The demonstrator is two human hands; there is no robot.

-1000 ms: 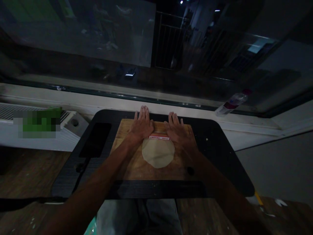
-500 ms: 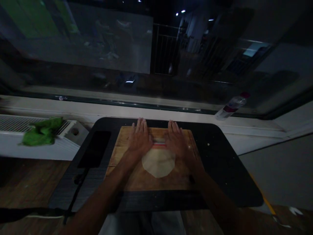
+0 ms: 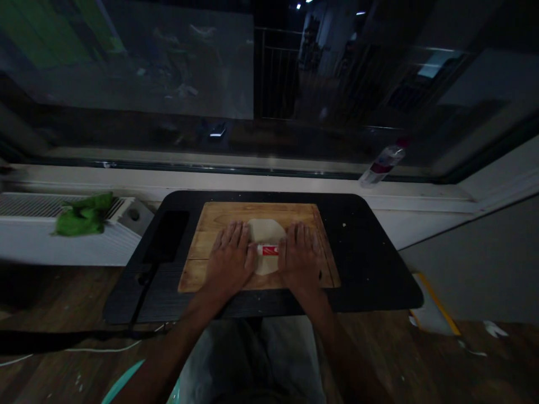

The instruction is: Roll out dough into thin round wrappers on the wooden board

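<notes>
A round, pale sheet of rolled-out dough (image 3: 266,229) lies on a wooden cutting board (image 3: 223,212). Across it runs a white cylinder with a red label (image 3: 269,250), used like a rolling pin; only its middle shows, its ends being hidden under my hands. My left hand (image 3: 231,253) rests flat over the cylinder's left end, fingers stretched forward. Over the right end my right hand (image 3: 300,255) lies palm down in the same way, fingers extended.
The board sits on a black table (image 3: 357,252) with a dark phone-like slab (image 3: 166,237) and cable at left. A plastic bottle (image 3: 381,165) leans on the windowsill. A green cloth (image 3: 84,216) lies on the radiator (image 3: 63,241).
Both hands and the cylinder have come back toward me, from the dough's far edge to across its middle. The dough's far part is now uncovered. The camera view has shifted too.
</notes>
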